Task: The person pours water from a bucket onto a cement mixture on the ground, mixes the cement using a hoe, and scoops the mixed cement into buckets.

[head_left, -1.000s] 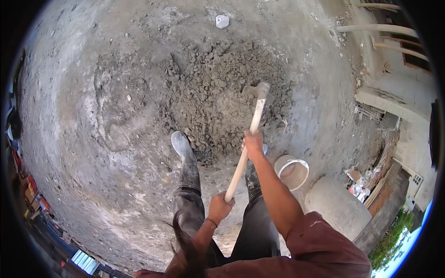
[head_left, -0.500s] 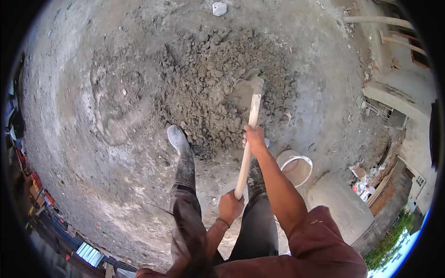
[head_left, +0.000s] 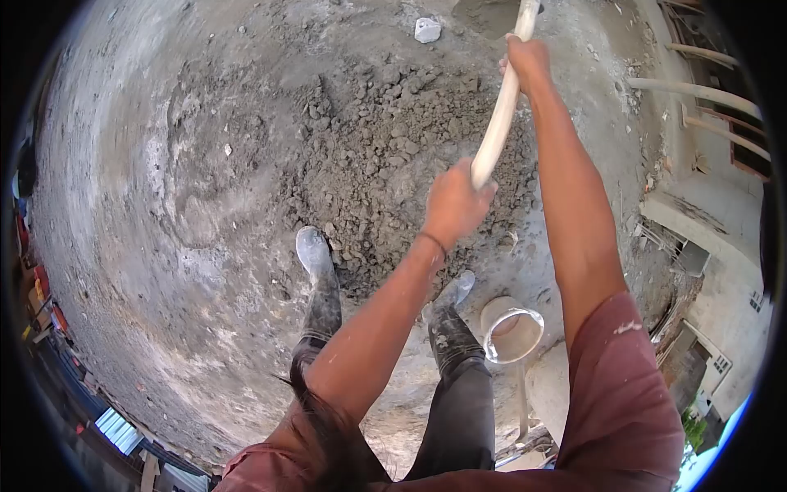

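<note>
The hoe [head_left: 499, 123], raised ahead of me and over to my right, reaches past the far right side of the heap, its head partly cut off by the upper edge of the view. Its wooden handle [head_left: 493, 141] appears smooth, pale and rigid; the slight bow may be due to the lens. The grey blade [head_left: 490, 16] probably makes the far end the heavy one, so the tool should feel front-heavy and inclined to turn about its shaft. Neither wood nor metal looks fragile, though a dusty or wet shaft could slip.

My left hand [head_left: 456, 203] is closed round the butt end, the fingers wrapped tight; my right hand [head_left: 529, 62] encircles the shaft well farther up, its fingers likewise closed. This wide spacing is, I judge, the sound hold: the upper hand bears the weight, the lower one steers and checks twist.

Beneath and to the left of the shaft lies the heap [head_left: 385, 156] of damp, clumped, grey-brown material, apparently crumbly and dense in bulk. At its near side stand my left boot [head_left: 315, 252] and right boot [head_left: 459, 289], both dusted grey. A bucket [head_left: 493, 314] with a whitened rim sits beside the right boot; a whitish stone [head_left: 426, 30] lies beyond the heap on the rough ground [head_left: 221, 328].
</note>
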{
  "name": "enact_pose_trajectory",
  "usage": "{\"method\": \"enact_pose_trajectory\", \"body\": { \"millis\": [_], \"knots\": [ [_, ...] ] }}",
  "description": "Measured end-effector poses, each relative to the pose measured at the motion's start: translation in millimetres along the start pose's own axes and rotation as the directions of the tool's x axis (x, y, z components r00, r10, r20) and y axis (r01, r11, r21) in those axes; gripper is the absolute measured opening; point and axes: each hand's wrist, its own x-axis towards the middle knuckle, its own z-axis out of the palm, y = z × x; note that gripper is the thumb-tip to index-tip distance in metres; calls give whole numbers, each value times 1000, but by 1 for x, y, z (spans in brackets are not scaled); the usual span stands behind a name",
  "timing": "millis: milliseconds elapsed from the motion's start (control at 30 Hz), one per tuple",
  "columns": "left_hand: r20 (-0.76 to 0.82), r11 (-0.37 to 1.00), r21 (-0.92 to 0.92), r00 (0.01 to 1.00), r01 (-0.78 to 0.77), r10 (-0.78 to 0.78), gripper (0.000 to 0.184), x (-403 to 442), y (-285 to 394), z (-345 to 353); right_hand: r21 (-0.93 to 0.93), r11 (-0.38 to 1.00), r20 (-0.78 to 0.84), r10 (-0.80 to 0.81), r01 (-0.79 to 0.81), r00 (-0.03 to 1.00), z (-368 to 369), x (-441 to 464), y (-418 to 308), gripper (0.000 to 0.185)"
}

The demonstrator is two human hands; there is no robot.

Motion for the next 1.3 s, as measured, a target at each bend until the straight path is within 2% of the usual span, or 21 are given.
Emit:
{"method": "enact_pose_trajectory", "body": {
  "millis": [67,133,167,200,233,267,333,500,567,700,767,900,967,1000,1033,1100,1167,1233,1267,1300],
  "knots": [
    [1,989,-25,989,147,-147,42,18,-5,-5,-148,989,125,38,-19,991,42,21,36,36],
    [-51,951,32,951,308,-306,43,-27,-28,25,-277,954,252,191,-119,949,74,-20,90,34],
    [-43,934,32,935,355,-353,41,-59,-42,18,-203,956,252,262,-214,932,81,-50,109,37],
    [-27,916,25,916,401,-400,40,-91,-51,10,-216,936,300,334,-277,894,80,-80,123,44],
    [34,890,40,890,453,-455,38,-114,-44,4,-203,901,234,425,-383,875,79,-113,138,43],
    [80,857,70,853,511,-515,36,-138,-36,-4,-227,864,268,499,-450,824,63,-138,148,41],
    [64,839,180,845,514,-531,37,-174,-27,7,-216,823,321,568,-525,758,57,-169,151,36],
    [93,858,114,854,501,-511,37,-209,5,8,-164,769,386,626,-617,677,30,-202,153,31],
    [55,900,125,903,417,-426,34,-218,15,-6,26,743,427,596,-669,680,14,-212,149,28],
    [120,893,165,890,419,-440,26,-302,-1,-35,200,744,306,570,-637,762,-25,-305,114,22],
    [94,827,326,855,458,-510,23,-346,-40,-23,285,741,276,544,-609,792,-32,-354,118,24],
    [34,756,359,802,548,-597,25,-363,-108,4,290,811,152,485,-508,861,-32,-393,119,30],
    [65,883,227,899,410,-434,28,-358,-126,10,320,870,-7,399,-376,917,-50,-400,98,35],
    [96,922,209,931,326,-352,30,-347,-129,10,355,856,-43,417,-376,908,-64,-401,84,36],
    [111,919,214,926,332,-361,30,-337,-127,6,352,851,-49,433,-390,900,-73,-403,66,36],
    [240,982,91,953,167,-184,31,-310,-116,-6,304,907,-233,366,-290,901,-88,-397,35,39],
    [269,980,61,942,192,-201,30,-305,-114,-13,312,916,-272,339,-251,900,-83,-394,41,41],
    [246,941,121,908,317,-338,23,-318,-123,-18,152,927,-261,372,-342,891,-54,-389,90,41],
    [248,940,131,908,314,-337,23,-323,-132,-16,57,912,-189,410,-407,892,-26,-384,130,41],
    [209,888,225,870,401,-446,22,-334,-142,-12,-48,884,-118,457,-465,882,4,-381,170,41]
  ]
}}
